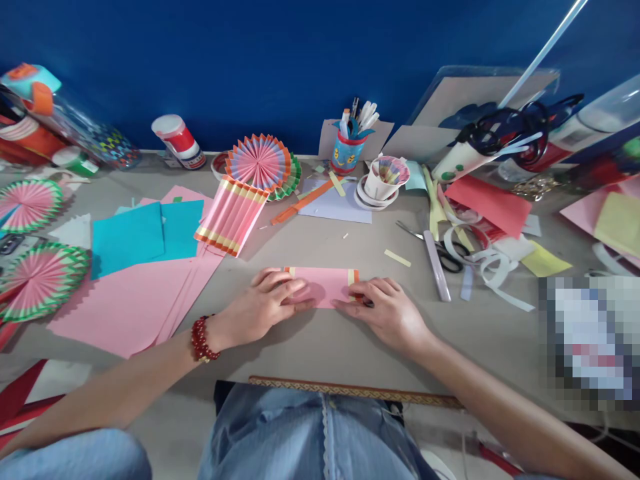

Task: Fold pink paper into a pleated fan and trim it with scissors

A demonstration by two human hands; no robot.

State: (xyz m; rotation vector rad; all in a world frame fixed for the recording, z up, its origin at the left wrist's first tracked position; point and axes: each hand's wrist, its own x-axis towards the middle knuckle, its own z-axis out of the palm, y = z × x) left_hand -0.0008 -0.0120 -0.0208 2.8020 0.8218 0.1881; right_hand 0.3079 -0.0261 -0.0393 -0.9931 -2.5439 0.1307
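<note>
In front of me a pink paper strip with orange and yellow bands at its two ends lies across the table. My left hand, a red bead bracelet at its wrist, grips the strip's left end between thumb and curled fingers. At the other end, my right hand pinches it the same way, thumb along the near edge. Fingers partly cover both banded ends. Beyond the left hand sits a pleated pink strip with orange and yellow borders, leaning by a round pink paper fan.
Pink sheets and blue sheets lie left, near green-edged fans. To the right are black-handled scissors, a pale lilac cutter and curled white tape. A pen cup stands at the back wall.
</note>
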